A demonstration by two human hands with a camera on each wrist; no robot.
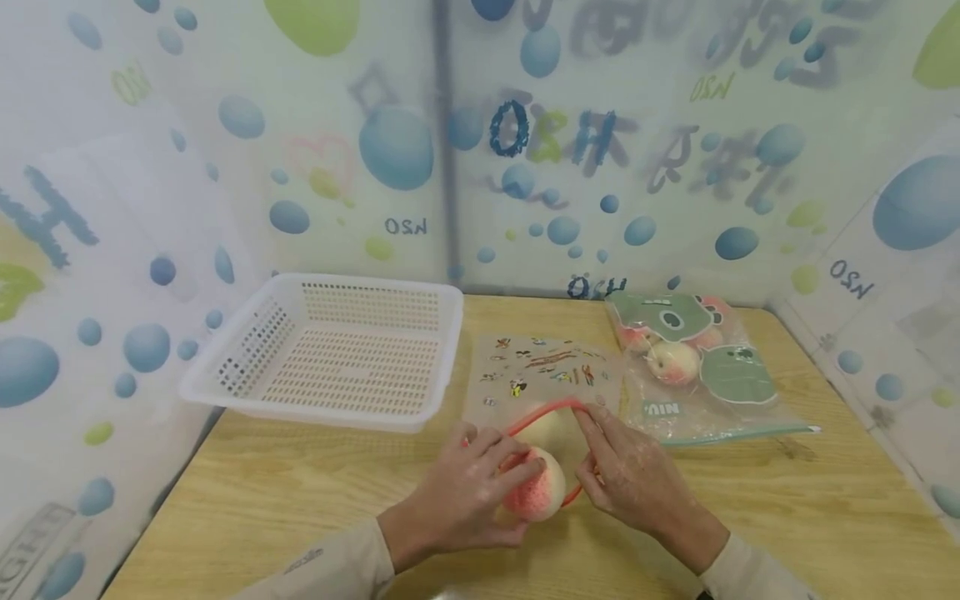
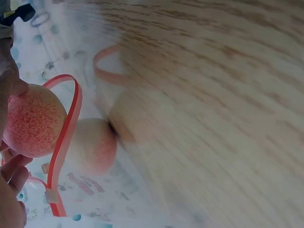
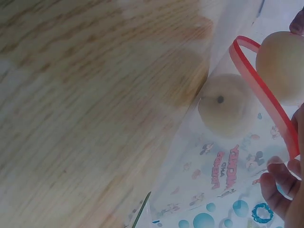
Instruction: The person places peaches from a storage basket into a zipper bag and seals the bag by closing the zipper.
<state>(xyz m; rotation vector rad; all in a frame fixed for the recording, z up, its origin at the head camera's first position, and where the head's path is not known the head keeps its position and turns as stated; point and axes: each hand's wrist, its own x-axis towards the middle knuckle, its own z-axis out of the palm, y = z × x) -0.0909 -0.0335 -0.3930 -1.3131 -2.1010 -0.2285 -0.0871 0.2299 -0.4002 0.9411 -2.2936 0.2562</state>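
Note:
My left hand (image 1: 457, 492) grips a pink and cream peach (image 1: 543, 492) at the mouth of a clear zip bag (image 1: 547, 358) printed with small cartoon figures. A red zip strip (image 1: 551, 407) edges the mouth, which gapes. The bag's right edge is pinched by the fingers of my right hand (image 1: 637, 471). Inside the bag, a second peach (image 3: 225, 104) rests near the table, seen through the plastic in both wrist views. In the left wrist view, the held peach (image 2: 35, 121) is next to the red strip, with fingers above and below it.
A white slatted plastic basket (image 1: 444, 367) stands at the back left of the wooden table (image 1: 825, 508). At the back right lies another clear zip bag (image 1: 652, 421) with green cartoon shapes and several peaches inside. Patterned curtains (image 1: 660, 192) enclose the table.

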